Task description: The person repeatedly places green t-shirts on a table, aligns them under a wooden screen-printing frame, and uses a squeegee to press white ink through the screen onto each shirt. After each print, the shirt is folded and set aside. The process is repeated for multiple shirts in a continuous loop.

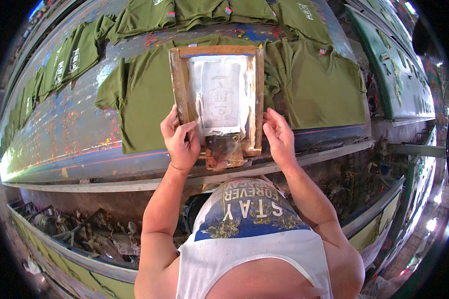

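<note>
A wooden screen-printing frame (258, 89) with a pale mesh (222, 94) bearing a faint outlined design lies over olive-green T-shirts (143, 99). A dark, ink-stained plate (223, 154) sticks out from its lower edge. My left hand (183, 139) is at the frame's left side, its fingers bent round the wood. Just beside the right side, my right hand (279, 137) has loosely curved fingers, slightly apart; whether their tips touch the wood is hard to tell.
More olive T-shirts (314, 89), some with white prints, lie along the paint-spattered table (75, 144). A metal rail (85, 187) runs along its near edge. Another green bench (399, 79) stands at right, and a lower rack with cluttered debris (105, 234) is behind me.
</note>
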### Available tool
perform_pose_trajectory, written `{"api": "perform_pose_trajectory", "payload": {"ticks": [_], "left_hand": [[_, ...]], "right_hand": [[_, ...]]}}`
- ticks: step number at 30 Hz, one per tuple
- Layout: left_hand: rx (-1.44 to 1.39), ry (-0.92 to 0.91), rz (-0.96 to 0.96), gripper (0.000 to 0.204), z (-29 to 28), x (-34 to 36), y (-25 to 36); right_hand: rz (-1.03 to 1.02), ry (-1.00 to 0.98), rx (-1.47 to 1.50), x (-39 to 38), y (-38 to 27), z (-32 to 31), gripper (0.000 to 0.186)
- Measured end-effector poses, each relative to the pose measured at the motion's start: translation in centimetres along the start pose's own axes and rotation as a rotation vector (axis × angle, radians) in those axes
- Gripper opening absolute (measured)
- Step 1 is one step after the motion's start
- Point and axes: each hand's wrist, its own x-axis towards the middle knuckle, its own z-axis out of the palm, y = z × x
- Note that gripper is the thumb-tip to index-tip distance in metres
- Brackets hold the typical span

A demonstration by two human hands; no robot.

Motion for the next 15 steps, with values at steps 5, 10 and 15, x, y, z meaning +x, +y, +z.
{"api": "perform_pose_trajectory", "payload": {"ticks": [5,10,15], "left_hand": [[0.07,-0.02,0.011,0.024,-0.6,0.5,0.5],[0.067,-0.022,-0.09,0.021,0.7,0.9,2.7],[-0.128,0.028,-0.189,0.027,8.9,0.7,9.0]], "right_hand": [[0.077,-0.221,0.194,0.0,0.0,-0.7,0.06],[0.012,-0.262,0.353,0.2,-0.3,-3.0,0.058],[-0.118,-0.131,0.297,1.0,1.0,-11.9,0.056]]}}
